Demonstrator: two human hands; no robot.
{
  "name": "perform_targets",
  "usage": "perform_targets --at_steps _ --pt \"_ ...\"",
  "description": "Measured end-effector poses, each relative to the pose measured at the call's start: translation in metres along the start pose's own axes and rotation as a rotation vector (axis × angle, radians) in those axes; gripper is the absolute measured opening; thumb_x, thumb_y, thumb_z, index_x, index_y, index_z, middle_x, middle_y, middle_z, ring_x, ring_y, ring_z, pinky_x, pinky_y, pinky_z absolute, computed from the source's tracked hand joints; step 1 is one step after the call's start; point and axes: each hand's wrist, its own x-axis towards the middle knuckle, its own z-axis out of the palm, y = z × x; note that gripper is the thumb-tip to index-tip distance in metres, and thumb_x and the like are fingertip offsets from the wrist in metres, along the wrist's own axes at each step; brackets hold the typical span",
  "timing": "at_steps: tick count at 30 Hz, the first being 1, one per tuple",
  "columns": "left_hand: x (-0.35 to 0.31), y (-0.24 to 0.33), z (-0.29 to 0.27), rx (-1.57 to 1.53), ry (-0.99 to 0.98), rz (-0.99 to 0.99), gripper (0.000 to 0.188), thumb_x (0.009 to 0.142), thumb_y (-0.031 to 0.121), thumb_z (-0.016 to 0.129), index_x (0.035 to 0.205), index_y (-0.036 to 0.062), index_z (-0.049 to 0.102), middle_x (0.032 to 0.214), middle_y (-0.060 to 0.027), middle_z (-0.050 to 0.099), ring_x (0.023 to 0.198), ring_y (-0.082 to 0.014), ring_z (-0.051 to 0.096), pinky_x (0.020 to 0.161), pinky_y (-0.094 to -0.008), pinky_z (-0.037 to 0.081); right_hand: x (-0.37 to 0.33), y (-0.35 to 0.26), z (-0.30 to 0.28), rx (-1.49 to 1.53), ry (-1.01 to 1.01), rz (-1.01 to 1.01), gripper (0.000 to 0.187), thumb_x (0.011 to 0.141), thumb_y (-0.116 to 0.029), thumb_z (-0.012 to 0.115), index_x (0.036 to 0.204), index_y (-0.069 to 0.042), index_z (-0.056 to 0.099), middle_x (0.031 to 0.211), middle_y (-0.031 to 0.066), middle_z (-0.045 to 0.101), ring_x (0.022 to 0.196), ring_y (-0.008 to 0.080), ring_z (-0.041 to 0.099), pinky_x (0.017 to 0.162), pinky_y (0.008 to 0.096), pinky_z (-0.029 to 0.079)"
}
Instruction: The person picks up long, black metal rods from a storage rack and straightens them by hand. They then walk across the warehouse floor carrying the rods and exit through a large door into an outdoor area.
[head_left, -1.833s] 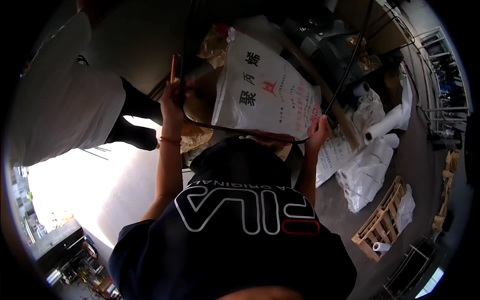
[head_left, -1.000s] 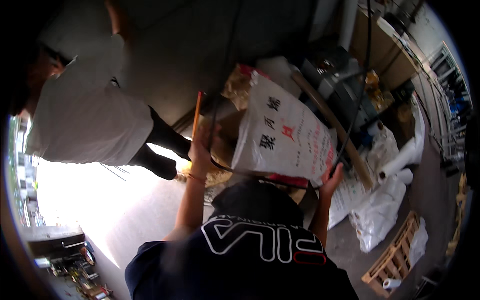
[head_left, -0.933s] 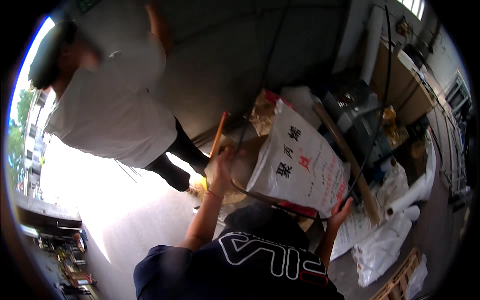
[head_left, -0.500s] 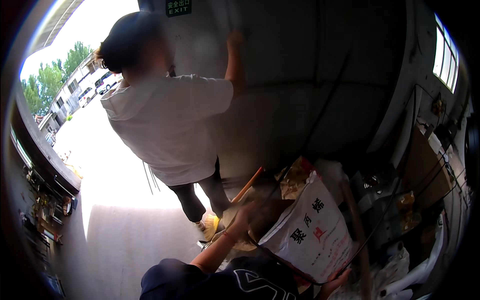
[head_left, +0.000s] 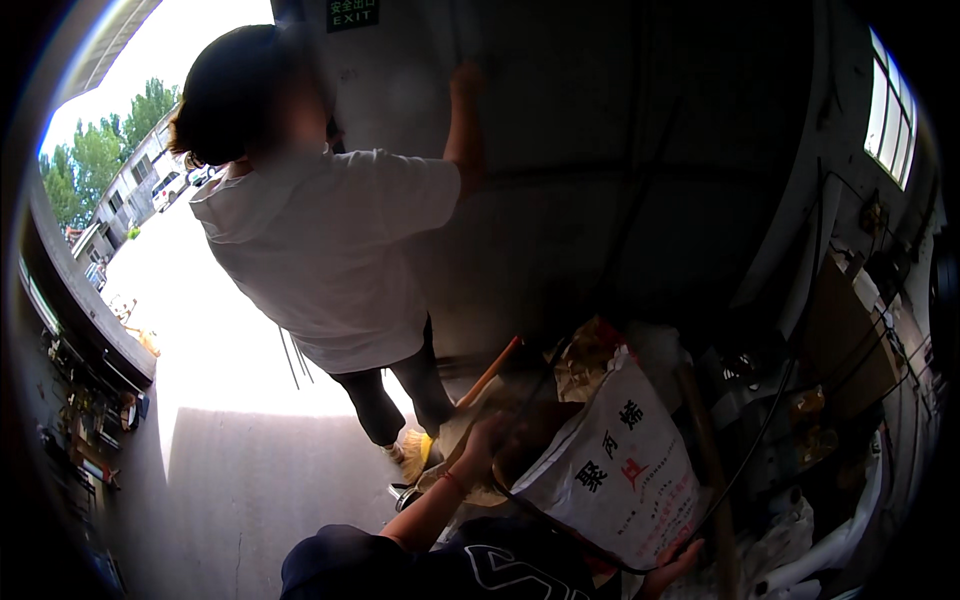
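Note:
A long thin black cable (head_left: 575, 540) loops across in front of me and runs up toward the right wall. My left hand (head_left: 484, 445), with a red string at the wrist, is closed around one stretch of it, though its fingertips are dim and blurred. Lower right, at the bottom edge, my right hand (head_left: 672, 569) grips the cable farther along. Between and beyond my hands stands a white woven sack (head_left: 625, 460) with dark and red print, its mouth open. Brown paper (head_left: 580, 368) shows at its far side.
Another person in a white shirt (head_left: 320, 250) stands close ahead, one arm raised to the dark door (head_left: 560, 120). A broom (head_left: 415, 450) and an orange stick (head_left: 490, 370) are by their feet. Cardboard (head_left: 850, 340) and clutter line the right wall. Sunlit ground lies outside on the left.
My left hand has shifted slightly and looks less blurred. The other person appears a little farther left as the view moves slightly. Both hands stay at the cable.

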Motion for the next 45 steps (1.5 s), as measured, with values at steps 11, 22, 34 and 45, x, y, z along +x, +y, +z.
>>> perform_targets --at_steps 11,22,34,45 --pt "0.003 -0.001 0.008 0.049 0.015 -0.011 0.037 0.086 0.029 0.034 0.105 0.0022 0.051 0.101 -0.0083 0.057 0.087 -0.0137 0.054 0.075 -0.0230 0.041 -0.008 -0.014 -0.012 -0.566 -0.152 -0.347 0.037 0.082 -0.001 0.043 0.119 0.004 0.039 0.103 0.0193 0.050 0.086 0.0262 0.048 0.076 0.0327 0.039" --pt "-0.001 -0.002 0.021 -0.010 0.136 0.012 0.027 0.086 0.027 0.038 0.096 0.0054 0.052 0.081 -0.0035 0.056 0.070 -0.0105 0.051 0.062 -0.0213 0.039 -0.001 -0.014 -0.023 -0.278 -0.152 -0.195 0.026 0.083 -0.005 0.041 0.107 0.000 0.048 0.072 0.0023 0.044 0.058 0.0127 0.039 0.049 0.0245 0.033" --pt "-0.004 0.004 0.008 0.173 0.057 -0.137 0.026 0.084 0.040 0.045 0.082 0.0154 0.051 0.063 0.0026 0.049 0.053 -0.0068 0.044 0.047 -0.0181 0.036 -0.014 -0.032 -0.003 -0.070 -0.046 -0.110 0.033 0.085 -0.033 0.041 0.068 -0.006 0.049 0.060 -0.0018 0.038 0.053 0.0111 0.035 0.046 0.0248 0.029" --pt "-0.011 0.007 0.007 -0.007 -0.103 -0.023 0.026 0.086 0.039 0.040 0.085 0.0158 0.050 0.059 0.0040 0.044 0.049 -0.0069 0.041 0.044 -0.0183 0.033 -0.037 -0.056 0.015 0.081 -0.061 -0.156 0.038 0.085 -0.037 0.044 0.080 -0.001 0.055 0.071 0.0038 0.049 0.061 0.0143 0.042 0.050 0.0268 0.036"
